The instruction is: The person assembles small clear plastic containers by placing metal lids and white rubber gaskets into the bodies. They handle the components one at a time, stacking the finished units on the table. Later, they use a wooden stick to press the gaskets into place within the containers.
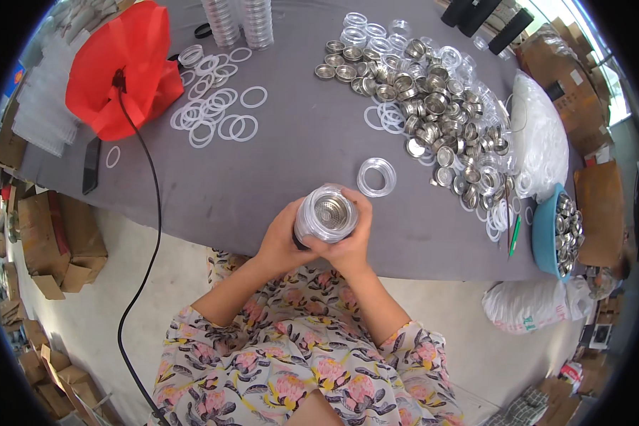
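While white rings (211, 105) lie leftward, our left hand (280, 238) wraps snugly round the jar (325, 216) above the table's (291, 156) near edge; our right hand (353, 238) clasps its other side, near a clear ring (363, 180), metal caps (433, 106) farther right.

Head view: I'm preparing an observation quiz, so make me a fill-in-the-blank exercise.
1. The left hand and the ____ hand hold the clear cylindrical container.
2. Of the blue basin and red sheet, the one nearer the green pen-shaped tool is the ____.
3. The cable leading to the red sheet is colored ____.

Missing words: right; blue basin; black.
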Tool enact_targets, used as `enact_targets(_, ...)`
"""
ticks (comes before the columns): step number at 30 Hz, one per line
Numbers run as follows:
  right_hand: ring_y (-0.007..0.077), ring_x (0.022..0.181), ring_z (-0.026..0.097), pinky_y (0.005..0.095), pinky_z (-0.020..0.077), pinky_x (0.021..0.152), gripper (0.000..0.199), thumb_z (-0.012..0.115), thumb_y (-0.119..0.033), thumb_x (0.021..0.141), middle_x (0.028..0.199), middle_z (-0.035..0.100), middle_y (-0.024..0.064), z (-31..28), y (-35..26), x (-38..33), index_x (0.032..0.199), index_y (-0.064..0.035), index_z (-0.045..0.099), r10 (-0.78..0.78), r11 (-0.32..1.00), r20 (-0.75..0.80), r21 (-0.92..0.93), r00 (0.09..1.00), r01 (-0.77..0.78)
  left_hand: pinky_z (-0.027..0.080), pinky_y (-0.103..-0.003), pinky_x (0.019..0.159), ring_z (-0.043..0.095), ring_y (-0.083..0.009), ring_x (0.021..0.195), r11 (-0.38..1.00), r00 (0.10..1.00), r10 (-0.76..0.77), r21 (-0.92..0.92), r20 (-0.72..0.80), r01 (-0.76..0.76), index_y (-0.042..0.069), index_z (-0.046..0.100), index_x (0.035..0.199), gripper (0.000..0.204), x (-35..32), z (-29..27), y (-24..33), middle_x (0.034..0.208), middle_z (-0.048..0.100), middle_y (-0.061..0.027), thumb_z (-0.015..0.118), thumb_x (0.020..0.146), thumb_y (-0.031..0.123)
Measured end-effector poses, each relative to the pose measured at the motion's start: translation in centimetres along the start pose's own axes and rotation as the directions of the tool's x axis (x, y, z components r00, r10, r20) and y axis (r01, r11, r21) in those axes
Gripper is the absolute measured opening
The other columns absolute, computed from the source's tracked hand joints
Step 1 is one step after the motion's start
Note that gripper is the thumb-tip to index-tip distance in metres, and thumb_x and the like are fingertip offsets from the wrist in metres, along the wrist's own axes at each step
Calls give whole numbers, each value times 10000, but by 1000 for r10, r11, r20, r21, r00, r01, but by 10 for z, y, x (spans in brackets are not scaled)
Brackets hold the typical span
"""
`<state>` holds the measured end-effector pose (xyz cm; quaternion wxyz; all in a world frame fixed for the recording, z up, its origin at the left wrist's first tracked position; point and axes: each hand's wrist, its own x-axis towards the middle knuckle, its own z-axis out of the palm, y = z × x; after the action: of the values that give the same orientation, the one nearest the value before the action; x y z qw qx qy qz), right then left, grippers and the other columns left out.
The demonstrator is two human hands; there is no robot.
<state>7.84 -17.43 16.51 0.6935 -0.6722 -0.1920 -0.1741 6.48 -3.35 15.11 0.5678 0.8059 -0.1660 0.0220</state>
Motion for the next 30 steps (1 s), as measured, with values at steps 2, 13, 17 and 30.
enact_targets(2, 285, 1086, 542, 378, 458, 907, 817, 867, -192, 584, 1210, 499, 189, 4, -5, 0, 1230, -73, 381, 41, 999, -65, -2, 997, -41, 414, -392, 946, 526, -308, 1134, 1000, 1000, 13, -9, -26, -13, 14, 412, 1279, 766, 1, 0, 0, 1221, 526, -159, 790, 640, 202)
enact_targets(13, 278, 1077, 536, 397, 460, 917, 844, 804, -138, 607, 1247, 470, 213, 2, -7, 4, 1273, -65, 290, 7, 998, -138, 61, 990, 2, 386, -409, 964, 509, -323, 1127, 999, 1000, 4, 54, 23, -5, 17, 409, 1291, 844, 3, -3, 3, 1229, 520, -160, 833, 593, 228)
enact_targets(17, 251, 1057, 542, 389, 461, 903, 810, 779, -139, 676, 1202, 464, 142, -3, -6, 11, 1312, -51, 285, 215, 959, -252, 239, 944, -155, 376, -409, 971, 476, -334, 1161, 994, 1000, -3, 108, -9, 4, -1, 346, 1348, 994, 0, 1, 0, 1258, 492, -176, 867, 546, 270)
enact_targets(30, 261, 1062, 544, 409, 463, 923, 767, 698, -194, 750, 1211, 453, 151, -9, 1, 12, 1346, -53, 235, 336, 875, -256, 440, 906, -201, 166, -494, 1089, 475, -290, 1196, 995, 996, 55, 74, 64, -59, 8, 365, 1336, 932, 23, -15, 32, 1257, 517, -142, 832, 600, 336)
